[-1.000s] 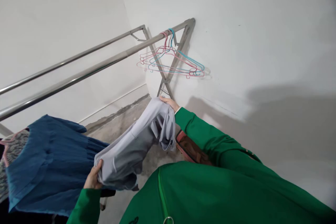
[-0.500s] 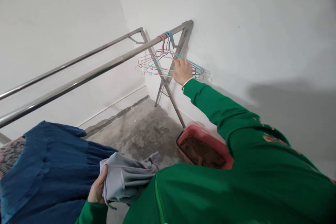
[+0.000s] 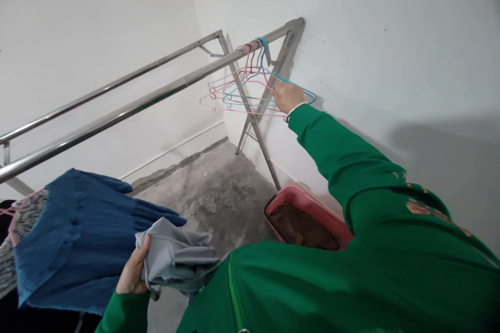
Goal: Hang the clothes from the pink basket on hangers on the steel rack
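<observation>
Left hand (image 3: 135, 269): is gripping a bunched light-grey garment (image 3: 175, 256) by its edge, thumb uppermost, seemingly to keep the loose cloth gathered while the other arm is stretching out.
Right hand (image 3: 289, 98): is grasping the shoulder of a pink hanger (image 3: 261, 82).
Rack rail (image 3: 136, 106): is running above both hands, bearing blue hangers (image 3: 264, 48) too, hooked together, probably for easy reach.
Blue garment (image 3: 94, 234): is hanging just left of the left hand.
Pinkish-red tub (image 3: 312, 199): is standing below the right hand.
</observation>
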Motion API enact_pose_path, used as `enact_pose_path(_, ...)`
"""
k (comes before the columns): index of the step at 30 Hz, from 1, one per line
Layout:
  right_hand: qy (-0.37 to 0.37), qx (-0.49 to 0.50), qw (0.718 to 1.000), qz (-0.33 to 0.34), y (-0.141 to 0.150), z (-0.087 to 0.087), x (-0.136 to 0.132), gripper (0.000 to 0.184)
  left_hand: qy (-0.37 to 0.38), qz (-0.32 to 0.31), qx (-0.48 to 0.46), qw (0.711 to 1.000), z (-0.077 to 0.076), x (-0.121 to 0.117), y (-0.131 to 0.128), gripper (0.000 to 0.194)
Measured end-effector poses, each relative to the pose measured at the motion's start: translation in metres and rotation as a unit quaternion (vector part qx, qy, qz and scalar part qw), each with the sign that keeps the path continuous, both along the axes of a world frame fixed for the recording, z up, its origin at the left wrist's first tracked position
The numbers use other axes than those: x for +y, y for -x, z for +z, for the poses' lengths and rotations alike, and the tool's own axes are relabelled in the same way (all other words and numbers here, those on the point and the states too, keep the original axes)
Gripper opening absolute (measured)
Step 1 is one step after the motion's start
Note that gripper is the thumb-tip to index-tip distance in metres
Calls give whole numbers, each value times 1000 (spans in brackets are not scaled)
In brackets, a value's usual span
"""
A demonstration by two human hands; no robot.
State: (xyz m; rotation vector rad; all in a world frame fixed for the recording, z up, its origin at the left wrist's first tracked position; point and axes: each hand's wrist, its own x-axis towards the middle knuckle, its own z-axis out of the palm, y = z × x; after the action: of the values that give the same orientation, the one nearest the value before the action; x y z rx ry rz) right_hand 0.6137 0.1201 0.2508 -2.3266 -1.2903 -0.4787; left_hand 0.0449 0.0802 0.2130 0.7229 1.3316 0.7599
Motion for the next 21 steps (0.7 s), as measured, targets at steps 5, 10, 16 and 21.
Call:
enact_pose_path(5, -40, -34, 998, 42, 8, 7, 2, 33, -5, -16, -4, 1000, 3, 6, -9, 56)
enact_pose_path(10, -80, -44, 995, 51, 20, 28, -7, 33, -19, -45, -25, 999, 0, 11, -13, 57)
enact_pose_path(16, -148, 44, 981, 121, 37, 1, -46, 27, -78, 15, -2, 997, 9, 19, -25, 31)
enact_pose_path(21, -180, 435, 829, 301, 101, -73, -98, 26, -163, 58, -28, 985, 19, 40, -26, 30)
